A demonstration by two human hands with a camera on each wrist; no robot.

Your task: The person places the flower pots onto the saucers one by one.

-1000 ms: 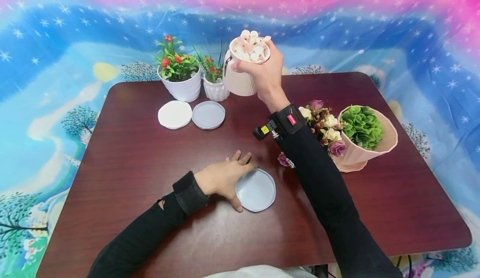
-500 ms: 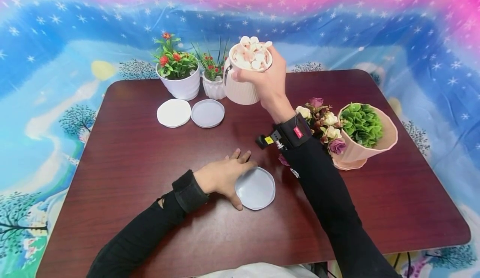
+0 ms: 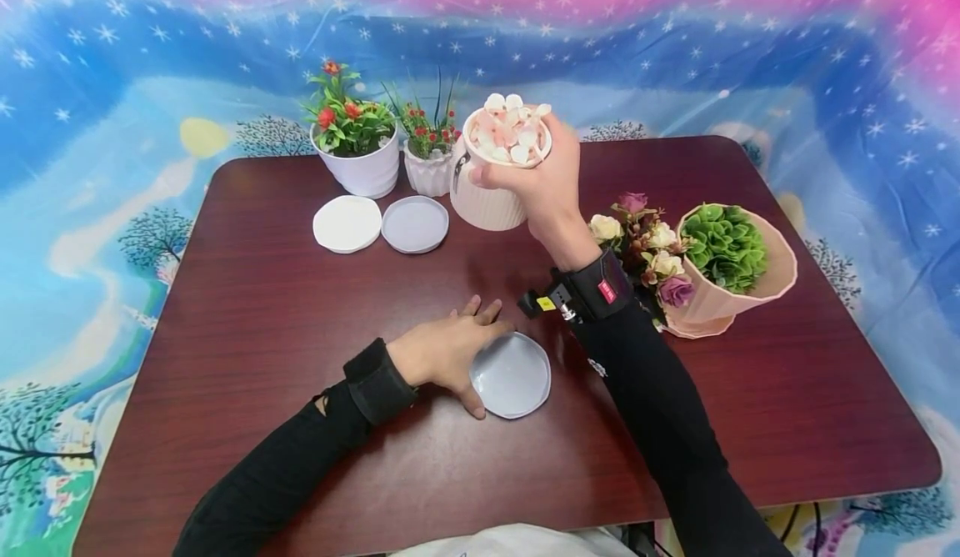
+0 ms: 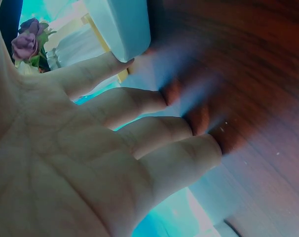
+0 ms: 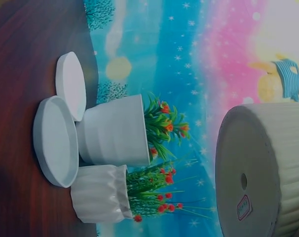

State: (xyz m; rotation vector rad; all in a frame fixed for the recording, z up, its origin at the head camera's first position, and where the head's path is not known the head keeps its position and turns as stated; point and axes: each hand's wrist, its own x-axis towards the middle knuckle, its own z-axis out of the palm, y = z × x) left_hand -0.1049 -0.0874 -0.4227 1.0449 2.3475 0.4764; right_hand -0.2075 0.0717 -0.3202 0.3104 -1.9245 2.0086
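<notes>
My right hand (image 3: pixel 553 178) grips a cream ribbed flower pot (image 3: pixel 487 203) filled with pale pink and white blossoms, held up above the table. Its underside, with a drain hole and a small label, shows in the right wrist view, where the pot (image 5: pixel 248 173) fills the lower right. My left hand (image 3: pixel 450 353) rests on the table with spread, straight fingers. Thumb and index finger lie along the left edge of a grey-blue saucer (image 3: pixel 513 378). In the left wrist view that saucer (image 4: pixel 125 29) stands at the index finger's tip.
At the back left are a white pot with orange-red flowers (image 3: pixel 360 165), a small white pot with red-berried grass (image 3: pixel 429 172), a white saucer (image 3: pixel 347 225) and a grey saucer (image 3: pixel 416 225). Roses (image 3: pixel 660 265) and a pink pot with green leaves (image 3: pixel 720 303) stand right, beside my right forearm.
My right hand has come down and slightly nearer with the flower pot, which shifts a little to the right. The left hand and the saucer beside it stay nearly where they were.
</notes>
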